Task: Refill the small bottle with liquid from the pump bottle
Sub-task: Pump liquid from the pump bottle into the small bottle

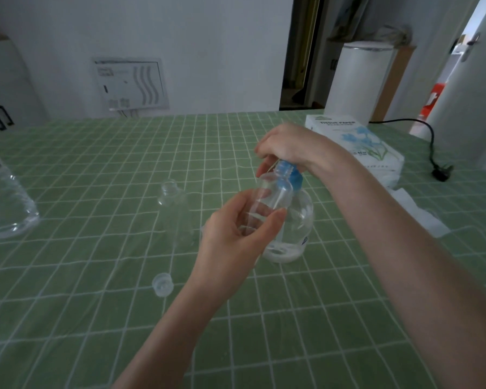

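Small bottle held at the pump spout.
The left hand (236, 234) curls round the small clear plastic bottle (272, 192), which lies at its one o'clock, neck up by the blue spout of the clear round pump bottle (302, 217). At that bottle's twelve o'clock, the right hand (286, 144) closes over the pump head.

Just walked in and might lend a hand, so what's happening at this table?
A person's left hand holds the uncapped small bottle with its mouth at the blue pump head of the pump bottle, which the right hand grips from above. The pump bottle stands on the green tablecloth. A second open bottle and a loose cap sit nearby.
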Demonstrator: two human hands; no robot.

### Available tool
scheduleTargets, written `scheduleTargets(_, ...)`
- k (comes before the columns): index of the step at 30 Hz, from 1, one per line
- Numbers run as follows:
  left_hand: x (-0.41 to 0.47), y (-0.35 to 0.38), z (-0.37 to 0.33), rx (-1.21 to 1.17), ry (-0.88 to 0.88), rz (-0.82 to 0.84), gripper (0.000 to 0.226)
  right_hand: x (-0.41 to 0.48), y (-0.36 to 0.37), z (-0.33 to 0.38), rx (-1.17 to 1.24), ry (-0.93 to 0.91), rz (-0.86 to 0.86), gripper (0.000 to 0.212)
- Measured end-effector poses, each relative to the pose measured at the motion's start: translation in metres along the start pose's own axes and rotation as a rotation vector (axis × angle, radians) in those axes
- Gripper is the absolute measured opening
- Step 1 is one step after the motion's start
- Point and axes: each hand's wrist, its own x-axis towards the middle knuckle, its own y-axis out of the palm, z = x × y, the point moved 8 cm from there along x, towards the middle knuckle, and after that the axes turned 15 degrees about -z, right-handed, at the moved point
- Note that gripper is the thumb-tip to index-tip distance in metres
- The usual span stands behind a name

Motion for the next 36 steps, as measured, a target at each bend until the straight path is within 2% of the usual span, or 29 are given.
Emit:
scheduleTargets(7,-0.003,0.0,0.004,0.019,-0.01,0.007,0.019,-0.003,0.007,-0.008,0.011,0.021,0.01,0.04)
scheduleTargets(15,-0.001,0.002,0.0,-0.019,0.001,0.02,0.012,-0.001,-0.003,0.005,-0.052,-0.028,0.03,0.035)
scheduleTargets(27,-0.001,0.001,0.003,-0.009,0.004,0.015,0.012,0.0,0.003,-0.004,-0.011,-0.009,0.014,0.033)
scheduleTargets(32,-0.002,0.0,0.003,-0.009,0.002,0.022,0.027,-0.002,0.007,-0.007,-0.015,-0.007,0.029,0.034)
scheduleTargets(36,-0.001,0.002,0.001,-0.023,0.007,0.024,0.017,0.0,-0.003,0.005,-0.02,-0.055,0.006,0.032)
